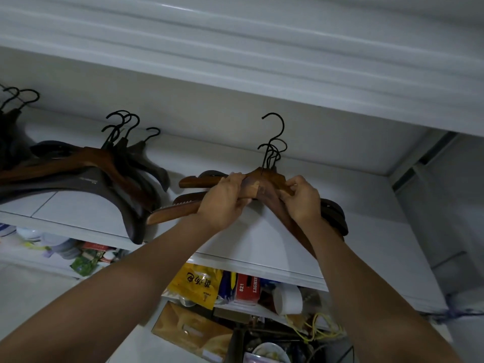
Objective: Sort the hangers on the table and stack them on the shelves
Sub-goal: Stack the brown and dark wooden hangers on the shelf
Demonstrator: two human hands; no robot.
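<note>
Nearest, down below the board: clutter on a lower level, with a yellow bag (193,284), a red box (246,286) and a white cup (288,299).

Above that, the white shelf (262,260), and over its right part the stack of wooden hangers (264,183), taken from both sides. Hard to say whether resting on the board or lifted just off it.

Left hand (222,199) wrapped over the left shoulder of the stack, fingers curled round the wood. Right hand (301,200) pinching the right shoulder just beside the neck.

Looks like stiff, hard wood, smooth and probably a little slick, weighty enough together to want both hands. Likely to fan apart, going by the arms splaying at left. Best gripped close to the neck, under the black hooks (273,145), squeezing the layers tight.

Farther left on the same shelf, a second pile (91,179), brown and dark, well apart.
</note>
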